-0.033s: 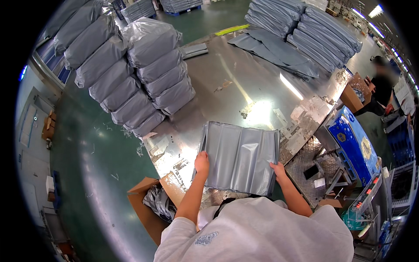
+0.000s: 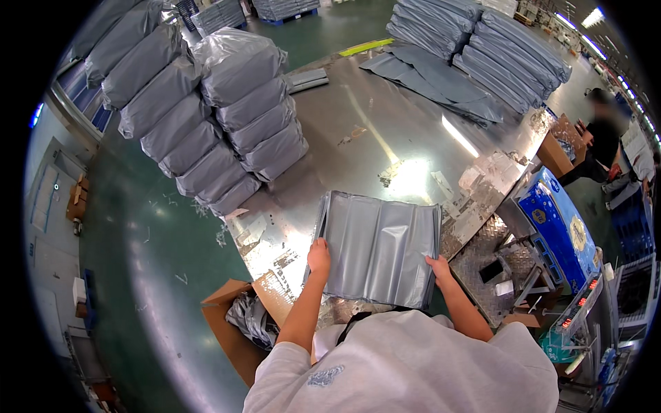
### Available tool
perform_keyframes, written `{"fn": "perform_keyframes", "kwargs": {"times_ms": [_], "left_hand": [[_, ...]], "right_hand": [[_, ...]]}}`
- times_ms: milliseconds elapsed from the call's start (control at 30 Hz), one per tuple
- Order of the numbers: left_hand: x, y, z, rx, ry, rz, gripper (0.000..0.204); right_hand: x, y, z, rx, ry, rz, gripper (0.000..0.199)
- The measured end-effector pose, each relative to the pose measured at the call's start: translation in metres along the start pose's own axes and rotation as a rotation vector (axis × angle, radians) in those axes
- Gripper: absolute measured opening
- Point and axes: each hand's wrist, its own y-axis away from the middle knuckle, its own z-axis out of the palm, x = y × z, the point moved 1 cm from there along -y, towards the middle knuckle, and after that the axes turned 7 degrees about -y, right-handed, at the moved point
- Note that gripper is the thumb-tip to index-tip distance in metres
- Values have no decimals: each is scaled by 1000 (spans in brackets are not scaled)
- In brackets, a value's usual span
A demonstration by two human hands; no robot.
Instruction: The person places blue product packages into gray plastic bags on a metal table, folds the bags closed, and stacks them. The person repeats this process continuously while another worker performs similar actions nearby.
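On steel table (image 2: 385,131), left hand (image 2: 318,257) and right hand (image 2: 438,267) gripping grey bag stack (image 2: 380,249) edges, fingers curling closed around them.

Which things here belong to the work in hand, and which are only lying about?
In hand:
- grey bag stack, gripped at its edges
- left hand
- right hand
- metal table under the stack

Lying about:
- wrapped bundles
- open carton
- blue box
- loose grey bags

A flat stack of grey mailer bags (image 2: 380,249) lies on the bench (image 2: 385,131); bulging grey bundles (image 2: 227,117) stand behind, a blue carton (image 2: 561,220) right.
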Motion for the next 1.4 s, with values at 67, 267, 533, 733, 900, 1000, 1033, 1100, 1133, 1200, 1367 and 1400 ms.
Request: {"fn": "perform_keyframes", "kwargs": {"times_ms": [67, 267, 533, 733, 900, 1000, 1033, 1100, 1133, 1200, 1367, 1400], "left_hand": [[0, 3, -1, -7, 60, -71, 9], [-3, 1, -4, -103, -49, -37, 10], [51, 30, -9, 48, 234, 215, 17], [136, 65, -13, -223, 444, 257, 19], [174, 83, -2, -291, 584, 287, 15], [180, 85, 8, -330, 740, 419, 16], [173, 83, 6, -283, 722, 417, 17], [152, 80, 0, -201, 686, 411, 20], [133, 72, -9, -218, 551, 292, 26], [86, 50, -12, 214, 269, 234, 33], [-17, 6, -9, 131, -30, -234, 31], [-25, 1, -12, 13, -9, -200, 28]], "right_hand": [[3, -2, -1, 6, 6, -7, 22], [7, -4, -4, 22, 30, -10, 25], [-38, 46, 59, 31, 963, -642, 48], [-38, 35, 99, -76, 739, -606, 22], [-44, 31, 121, 49, 723, -320, 49], [-17, 5, 98, 136, 483, -297, 45], [-16, 3, 91, 143, 498, -293, 44], [-21, 11, 79, 161, 529, -277, 41], [-18, 6, 69, 153, 495, -252, 38], [-7, -6, 40, 146, 427, -206, 32], [0, -9, 13, 152, 371, -144, 31], [1, -8, 11, 166, 377, -141, 31]]}}
